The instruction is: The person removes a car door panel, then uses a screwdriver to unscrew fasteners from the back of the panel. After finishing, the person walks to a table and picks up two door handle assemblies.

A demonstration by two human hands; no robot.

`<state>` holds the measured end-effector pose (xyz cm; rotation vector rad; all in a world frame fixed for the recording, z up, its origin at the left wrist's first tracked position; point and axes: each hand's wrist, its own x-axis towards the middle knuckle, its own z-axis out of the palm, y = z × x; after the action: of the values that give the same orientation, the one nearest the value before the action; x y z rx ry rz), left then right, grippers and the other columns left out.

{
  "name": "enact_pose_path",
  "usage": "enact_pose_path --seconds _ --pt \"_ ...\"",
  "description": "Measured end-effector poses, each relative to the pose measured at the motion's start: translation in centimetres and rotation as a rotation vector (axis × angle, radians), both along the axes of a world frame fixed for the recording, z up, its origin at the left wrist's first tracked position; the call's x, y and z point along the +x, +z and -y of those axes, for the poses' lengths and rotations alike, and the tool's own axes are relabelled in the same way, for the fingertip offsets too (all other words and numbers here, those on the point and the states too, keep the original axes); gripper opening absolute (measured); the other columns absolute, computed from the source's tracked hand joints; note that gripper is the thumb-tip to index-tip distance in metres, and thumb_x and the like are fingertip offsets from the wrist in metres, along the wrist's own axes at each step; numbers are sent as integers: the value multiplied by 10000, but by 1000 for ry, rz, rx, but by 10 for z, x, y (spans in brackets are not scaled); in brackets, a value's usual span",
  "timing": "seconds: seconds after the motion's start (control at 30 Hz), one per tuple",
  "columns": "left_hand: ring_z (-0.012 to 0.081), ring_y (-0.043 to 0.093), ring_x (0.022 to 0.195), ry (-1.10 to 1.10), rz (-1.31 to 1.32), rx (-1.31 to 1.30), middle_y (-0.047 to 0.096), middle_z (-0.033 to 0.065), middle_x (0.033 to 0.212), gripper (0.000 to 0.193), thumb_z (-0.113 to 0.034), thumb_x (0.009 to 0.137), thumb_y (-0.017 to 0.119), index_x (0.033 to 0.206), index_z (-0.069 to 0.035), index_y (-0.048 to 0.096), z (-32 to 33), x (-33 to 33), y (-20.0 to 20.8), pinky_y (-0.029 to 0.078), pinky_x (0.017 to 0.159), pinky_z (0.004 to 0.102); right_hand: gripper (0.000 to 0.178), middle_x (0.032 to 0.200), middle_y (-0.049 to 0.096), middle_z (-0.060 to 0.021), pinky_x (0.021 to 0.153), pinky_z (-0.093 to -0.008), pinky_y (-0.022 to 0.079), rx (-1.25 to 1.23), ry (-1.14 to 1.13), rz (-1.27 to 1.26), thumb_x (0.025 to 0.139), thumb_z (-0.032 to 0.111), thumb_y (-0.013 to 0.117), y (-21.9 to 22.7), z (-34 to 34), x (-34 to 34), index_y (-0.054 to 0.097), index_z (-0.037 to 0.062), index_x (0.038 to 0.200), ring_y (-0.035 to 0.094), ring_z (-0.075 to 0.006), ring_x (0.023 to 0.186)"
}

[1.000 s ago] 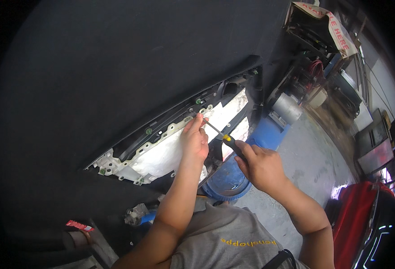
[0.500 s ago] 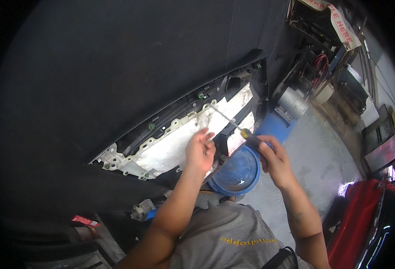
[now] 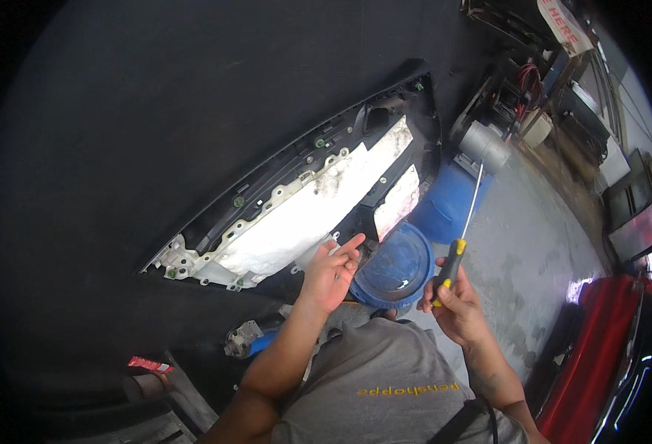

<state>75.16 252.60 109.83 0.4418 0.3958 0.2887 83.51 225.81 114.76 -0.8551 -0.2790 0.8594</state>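
Note:
A black car door trim panel [image 3: 355,127] lies on the dark surface, its inner side up, with large white padding sheets [image 3: 296,222] and green clips along its edge. In my right hand [image 3: 459,314] is a screwdriver [image 3: 452,270] with a black and yellow handle; its metal shaft points up and away, apart from the panel. My left hand [image 3: 331,277] is by the panel's near edge, index finger stretched out and the others loosely curled. Whether something tiny lies in its palm cannot be made out.
Beyond my hands stand a blue lidded bucket [image 3: 392,270] and a blue container [image 3: 448,203] with a grey cylinder [image 3: 484,146] on top. A blue and grey tool [image 3: 250,342] lies near my left forearm. At the right is a red car part [image 3: 589,355] beside the grey floor [image 3: 518,259].
The screwdriver's tip has come away from the panel's upper edge; my right hand has drawn back toward me and turned it upward. My left hand has moved slightly nearer, its index finger now extended.

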Motion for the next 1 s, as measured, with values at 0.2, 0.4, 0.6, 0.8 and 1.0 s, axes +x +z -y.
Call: enact_pose_path --seconds 0.2,0.4,0.6,0.8,1.0 --pt "130 535 828 -23 61 3 539 259 1367 136 -156 1061 528 1150 -63 485 8 17 9 455 664 236 468 976 566 -45 805 -305 493 -293 105 287 1014 81 601 7 6 -8 364 72 1418 571 -137 853" --pt "115 499 748 30 -43 62 658 154 1197 252 -307 1095 457 1117 -65 521 8 22 31 409 603 226 362 987 579 -35 803 -293 486 -540 113 540 1021 87 589 15 12 -20 457 58 1357 598 -138 888" --pt "100 417 626 57 155 27 542 4 780 251 -326 1094 456 1060 -90 536 -7 18 18 359 551 237 415 901 630 -141 823 -367 500 -708 189 792 995 152 626 29 10 -22 460 59 1364 659 -248 872" --pt "77 381 591 74 136 -69 519 -11 811 222 -277 1100 439 1096 -92 562 -13 18 29 302 491 224 420 906 642 -157 801 -387 497 -669 192 793 988 152 629 21 5 -25 463 72 1366 664 -292 853" --pt "54 373 557 144 94 -10 647 52 1183 220 -237 1088 474 1211 -85 573 -14 17 39 322 483 207 419 898 646 -161 789 -391 496 -701 216 778 992 181 630 21 4 -26 468 75 1363 670 -288 852"
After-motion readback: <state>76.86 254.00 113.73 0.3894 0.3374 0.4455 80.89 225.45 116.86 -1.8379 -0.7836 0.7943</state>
